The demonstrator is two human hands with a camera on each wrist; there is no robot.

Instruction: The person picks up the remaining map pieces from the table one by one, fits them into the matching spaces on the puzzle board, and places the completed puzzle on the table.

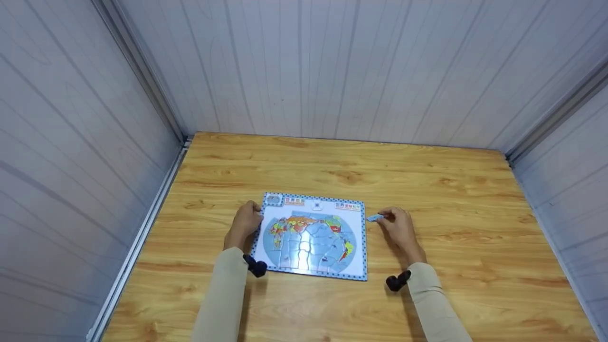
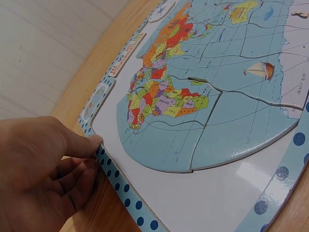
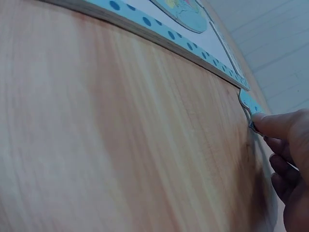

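A world map jigsaw puzzle (image 1: 308, 242) lies flat on the table in the head view, its white board framed by a light blue border with dark dots. My left hand (image 1: 246, 221) grips the board's left edge. In the left wrist view, the thumb (image 2: 89, 143) rests on the dotted border while the other fingers curl beside and below the edge. Just off the board's right side, my right hand (image 1: 399, 228) pinches a small blue puzzle piece (image 1: 375, 217) between thumb and fingers. In the right wrist view, that piece (image 3: 250, 102) is near the board's corner, partly hidden by the fingertips.
The wood-grain table (image 1: 451, 190) extends around the board on all sides. Pale panelled walls (image 1: 323, 71) rise behind it and at left and right. A small black device (image 1: 256, 267) sits at the left wrist and another (image 1: 397, 281) at the right.
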